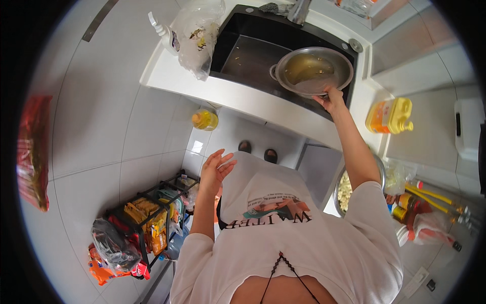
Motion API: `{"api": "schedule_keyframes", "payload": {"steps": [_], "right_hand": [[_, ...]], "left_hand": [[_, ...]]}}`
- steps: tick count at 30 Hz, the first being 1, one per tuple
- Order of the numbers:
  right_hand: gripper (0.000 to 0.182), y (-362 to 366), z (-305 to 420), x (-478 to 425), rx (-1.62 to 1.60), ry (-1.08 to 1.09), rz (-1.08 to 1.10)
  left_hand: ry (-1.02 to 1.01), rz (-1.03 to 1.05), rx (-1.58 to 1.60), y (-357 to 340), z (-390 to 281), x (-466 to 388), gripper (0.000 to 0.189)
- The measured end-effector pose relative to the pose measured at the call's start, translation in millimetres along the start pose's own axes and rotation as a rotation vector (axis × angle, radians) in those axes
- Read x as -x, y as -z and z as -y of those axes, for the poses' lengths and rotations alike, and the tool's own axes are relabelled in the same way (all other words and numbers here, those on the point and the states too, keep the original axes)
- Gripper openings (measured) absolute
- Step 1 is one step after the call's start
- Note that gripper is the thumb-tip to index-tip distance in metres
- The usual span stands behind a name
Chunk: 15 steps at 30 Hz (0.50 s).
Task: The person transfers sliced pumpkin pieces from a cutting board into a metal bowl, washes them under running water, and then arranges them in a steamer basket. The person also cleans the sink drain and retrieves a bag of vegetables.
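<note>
My right hand [331, 99] grips the near rim of a round metal basin [343, 72], which is tilted over the right part of a black sink [250, 60]. Cloudy yellowish liquid [309, 68] with small bits lies inside the basin. A ring handle [272, 72] sticks out at its left side. Small pale scraps lie on the sink's bottom. My left hand [217, 171] hangs in front of my body, fingers apart, holding nothing. The faucet [300, 11] stands at the sink's back edge.
A plastic bag [197, 41] and a white spray bottle [165, 34] stand left of the sink. A yellow jug [390, 116] is on the right counter. Behind my right arm sits a metal bowl of pale pieces [344, 190]. A black rack [152, 216] and an oil bottle [205, 119] are lower left.
</note>
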State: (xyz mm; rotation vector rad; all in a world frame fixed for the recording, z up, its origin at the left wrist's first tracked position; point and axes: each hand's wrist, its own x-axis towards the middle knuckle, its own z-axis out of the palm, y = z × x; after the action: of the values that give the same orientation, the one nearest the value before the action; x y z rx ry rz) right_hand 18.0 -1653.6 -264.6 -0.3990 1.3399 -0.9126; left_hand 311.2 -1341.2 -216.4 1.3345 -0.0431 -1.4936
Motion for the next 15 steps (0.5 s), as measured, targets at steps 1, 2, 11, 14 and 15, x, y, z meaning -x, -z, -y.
{"api": "schedule_keyframes", "payload": {"steps": [1, 2, 11, 14, 15], "right_hand": [[0.047, -14.7, -1.3, -8.2, 0.004, -0.017, 0.002], [0.047, -29.8, -2.4, -15.5, 0.006, -0.033, 0.002], [0.032, -145.3, -47.5, -96.2, -0.103, -0.277, -0.048], [0.049, -173.3, -54.1, -109.3, 0.117, -0.177, -0.062], [0.055, -184.3, -52.3, -104.5, 0.218, -0.122, -0.09]], "left_hand": [[0.017, -0.019, 0.004, -1.0, -4.6, -8.6, 0.039], [0.018, -0.017, 0.011, -2.2, -11.9, -20.3, 0.039], [0.025, -0.057, -0.106, -9.0, -104.0, -107.3, 0.034], [0.047, -0.03, -0.251, -6.8, -119.4, -131.5, 0.034], [0.061, -0.02, -0.295, -7.0, -121.0, -136.0, 0.033]]}}
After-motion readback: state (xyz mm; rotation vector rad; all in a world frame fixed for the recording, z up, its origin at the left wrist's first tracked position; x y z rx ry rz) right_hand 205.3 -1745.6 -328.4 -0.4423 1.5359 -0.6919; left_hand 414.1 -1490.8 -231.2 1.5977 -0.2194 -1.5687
